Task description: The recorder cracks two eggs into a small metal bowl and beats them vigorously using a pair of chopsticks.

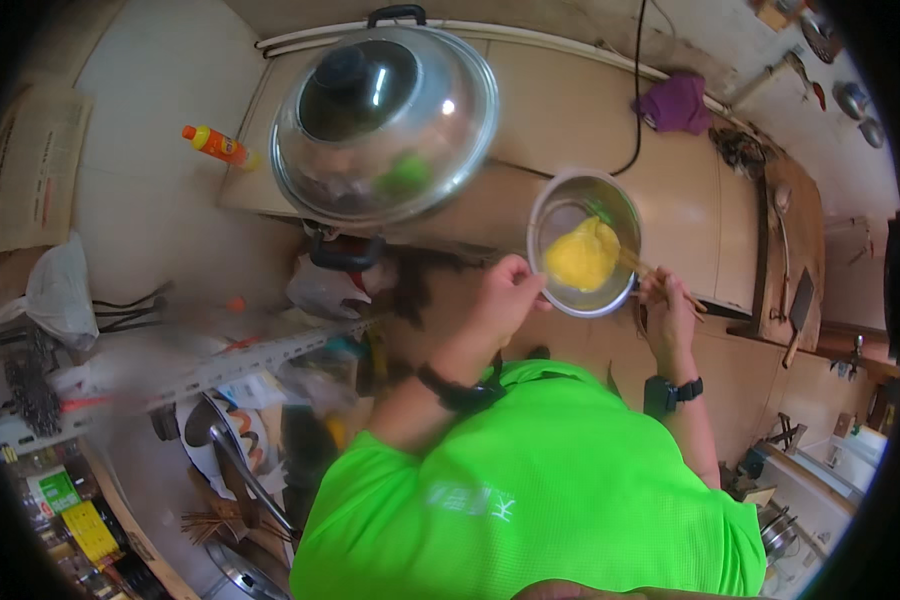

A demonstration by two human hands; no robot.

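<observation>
In front of my chest a round metal bowl is tilted, with yellow beaten egg pooled in it. My left hand grips the bowl's rim at its near left side, thumb over the edge. Wooden chopsticks reach into the egg from the right. Around their rear part my right hand is closed. The bowl's underside cannot be seen.
A large wok with a domed lid stands at the left of the tiled counter. Beside it is an orange bottle. A purple cloth lies at the back. Rightward, a cleaver rests on a wooden board.
</observation>
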